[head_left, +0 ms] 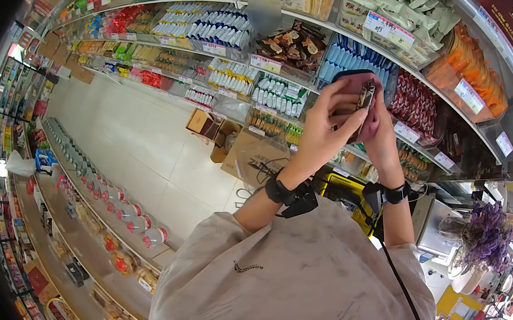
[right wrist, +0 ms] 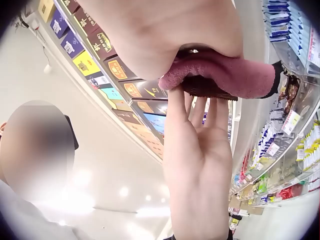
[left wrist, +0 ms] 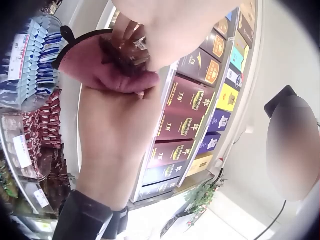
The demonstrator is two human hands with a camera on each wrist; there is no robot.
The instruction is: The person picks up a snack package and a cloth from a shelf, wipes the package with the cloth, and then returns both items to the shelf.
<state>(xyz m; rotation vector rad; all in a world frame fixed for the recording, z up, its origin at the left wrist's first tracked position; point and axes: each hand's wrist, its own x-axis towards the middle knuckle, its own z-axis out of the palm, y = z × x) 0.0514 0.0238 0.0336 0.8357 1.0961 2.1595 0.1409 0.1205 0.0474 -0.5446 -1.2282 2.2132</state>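
Observation:
My left hand (head_left: 330, 127) pinches a small dark-brown wrapped packet (head_left: 365, 96), its thumb lying along the near side. Behind the packet, my right hand (head_left: 380, 136) holds a pink cloth (head_left: 366, 77) with a black edge, folded around it. In the left wrist view, a black loop shows at one corner of the cloth (left wrist: 82, 60), and the glossy wrapper (left wrist: 135, 52) sits in its fold. From the right wrist view, the fingers (right wrist: 200, 112) of my left hand reach up to the packet's ribbed edge (right wrist: 212, 90).
Curved shelves of wrapped snacks surround the hands, with blue packets (head_left: 346, 58) right behind them and brown ones (head_left: 294, 45) farther left. Below stand cardboard boxes (head_left: 249, 154) on the floor. Dried purple flowers (head_left: 486, 235) are at the right; bottles (head_left: 140, 224) line a left shelf.

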